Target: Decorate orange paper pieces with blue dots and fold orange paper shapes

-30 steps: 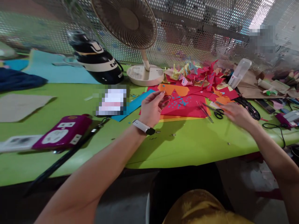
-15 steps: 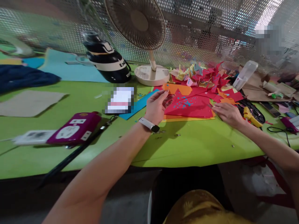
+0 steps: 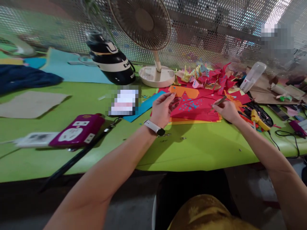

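Observation:
My left hand (image 3: 163,108), with a pale watch band on its wrist, pinches the left end of an orange paper cutout (image 3: 184,92) that has a notch in its lower edge. Below the cutout lies a red paper sheet (image 3: 201,112) strewn with tiny blue paper bits (image 3: 190,104). My right hand (image 3: 226,110) is closed around a slim grey-brown tool (image 3: 220,100) over the sheet's right side. Its thin tip points down to the left; the exact kind of tool is unclear.
Folded red and yellow paper pieces (image 3: 216,76) are heaped behind the sheets. A fan (image 3: 157,78) and a black bottle (image 3: 112,65) stand at the back. A phone (image 3: 123,102), blue strip (image 3: 148,107) and purple power strip (image 3: 76,131) lie left; a yellow glue gun (image 3: 259,120) lies right.
My right hand has shifted slightly left and turned, so the slim tool in it now shows clearly. My left hand keeps its hold on the orange cutout, almost still.

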`<state>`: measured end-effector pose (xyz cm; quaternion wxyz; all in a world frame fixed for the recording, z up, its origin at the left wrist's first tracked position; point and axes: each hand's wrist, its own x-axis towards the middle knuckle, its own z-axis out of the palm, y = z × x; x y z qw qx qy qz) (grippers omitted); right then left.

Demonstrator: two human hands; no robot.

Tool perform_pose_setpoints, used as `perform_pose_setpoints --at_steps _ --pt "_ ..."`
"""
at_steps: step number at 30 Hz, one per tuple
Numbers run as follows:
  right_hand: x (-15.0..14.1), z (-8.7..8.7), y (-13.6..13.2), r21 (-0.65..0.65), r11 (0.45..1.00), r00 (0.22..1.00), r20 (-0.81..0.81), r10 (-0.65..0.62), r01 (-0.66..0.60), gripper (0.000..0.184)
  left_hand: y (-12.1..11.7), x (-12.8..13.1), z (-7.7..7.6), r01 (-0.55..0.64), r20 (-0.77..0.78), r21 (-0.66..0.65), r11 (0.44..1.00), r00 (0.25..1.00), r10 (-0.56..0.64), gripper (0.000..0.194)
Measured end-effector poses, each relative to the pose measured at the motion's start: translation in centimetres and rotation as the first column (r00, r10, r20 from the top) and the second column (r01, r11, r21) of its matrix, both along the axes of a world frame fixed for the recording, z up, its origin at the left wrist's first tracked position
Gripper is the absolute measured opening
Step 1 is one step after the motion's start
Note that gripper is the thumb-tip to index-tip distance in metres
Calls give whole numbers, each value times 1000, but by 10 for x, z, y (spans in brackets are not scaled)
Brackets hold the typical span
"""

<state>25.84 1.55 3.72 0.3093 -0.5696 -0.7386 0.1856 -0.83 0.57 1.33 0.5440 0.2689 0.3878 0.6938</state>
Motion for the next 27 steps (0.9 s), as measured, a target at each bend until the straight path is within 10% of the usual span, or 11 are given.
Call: perform_pose_setpoints --at_steps 27 --pt "-60 -46 18 123 974 893 -388 226 -193 21 4 -5 -1 -60 87 -17 998 994 61 14"
